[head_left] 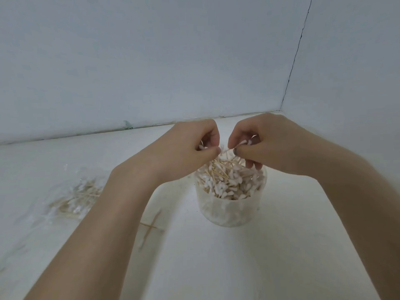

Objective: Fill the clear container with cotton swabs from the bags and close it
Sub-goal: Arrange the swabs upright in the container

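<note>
A clear round container stands open on the white surface, heaped with wooden-stemmed cotton swabs that rise above its rim. Both hands hover over its mouth. My left hand pinches a few swabs between thumb and fingers, white tips showing in its palm. My right hand grips a small bunch of swabs too, its lower fingers reaching down to the pile. A clear plastic bag with more swabs lies to the left. No lid is in view.
Two loose swabs lie crossed on the surface in front of the container, beside my left forearm. The white surface meets pale walls behind, with a corner at the back right.
</note>
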Motion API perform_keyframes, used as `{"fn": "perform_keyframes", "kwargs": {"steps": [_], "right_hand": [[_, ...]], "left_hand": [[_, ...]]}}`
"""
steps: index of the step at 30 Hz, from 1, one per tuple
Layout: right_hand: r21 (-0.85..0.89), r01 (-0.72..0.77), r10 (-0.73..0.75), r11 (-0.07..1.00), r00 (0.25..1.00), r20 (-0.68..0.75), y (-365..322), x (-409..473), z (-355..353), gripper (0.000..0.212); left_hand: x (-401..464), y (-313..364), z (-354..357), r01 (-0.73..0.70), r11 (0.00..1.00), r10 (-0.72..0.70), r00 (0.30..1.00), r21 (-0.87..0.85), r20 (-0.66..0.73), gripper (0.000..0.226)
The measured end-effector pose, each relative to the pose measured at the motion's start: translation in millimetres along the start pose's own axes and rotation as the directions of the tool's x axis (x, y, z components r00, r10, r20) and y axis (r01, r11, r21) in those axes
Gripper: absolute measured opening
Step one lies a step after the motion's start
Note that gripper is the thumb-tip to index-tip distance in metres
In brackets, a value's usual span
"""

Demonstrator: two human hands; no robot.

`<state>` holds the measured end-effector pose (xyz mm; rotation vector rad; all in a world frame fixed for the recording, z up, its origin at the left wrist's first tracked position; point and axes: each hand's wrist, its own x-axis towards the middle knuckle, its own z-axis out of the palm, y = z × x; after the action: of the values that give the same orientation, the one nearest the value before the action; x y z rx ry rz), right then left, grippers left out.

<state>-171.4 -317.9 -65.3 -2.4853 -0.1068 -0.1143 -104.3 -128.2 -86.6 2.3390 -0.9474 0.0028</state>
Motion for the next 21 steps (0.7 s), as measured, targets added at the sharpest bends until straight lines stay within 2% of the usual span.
{"fn": "perform_keyframes", "kwargs": {"steps": [7,13,18,21], "right_hand": [[0.044,0.019,-0.015,0.999,0.997,-0.082,-2,0,-6,0.022],[0.012,0.013,-0.012,1.0,0.997,-0.081,-1,1,-1,0.021],[-0.064,0.019,-0.025,0.998,0.995,-0.091,1,6,9,0.021],[0.018,0.003,-0.001,1.0,0.993,-0.115,5,9,10,0.024]], "left_hand": [[0,4,0,-0.074,0.995,0.07,0.996,-0.07,-0.063,0.01],[0,-1,7,-0.055,0.984,0.047,0.998,-0.17,-0.049,0.013],[1,1,12,-0.062,0.986,0.055,0.997,-0.157,-0.046,0.013],[0,-2,6,-0.053,0.97,0.032,0.995,-0.239,-0.091,0.011]]}}
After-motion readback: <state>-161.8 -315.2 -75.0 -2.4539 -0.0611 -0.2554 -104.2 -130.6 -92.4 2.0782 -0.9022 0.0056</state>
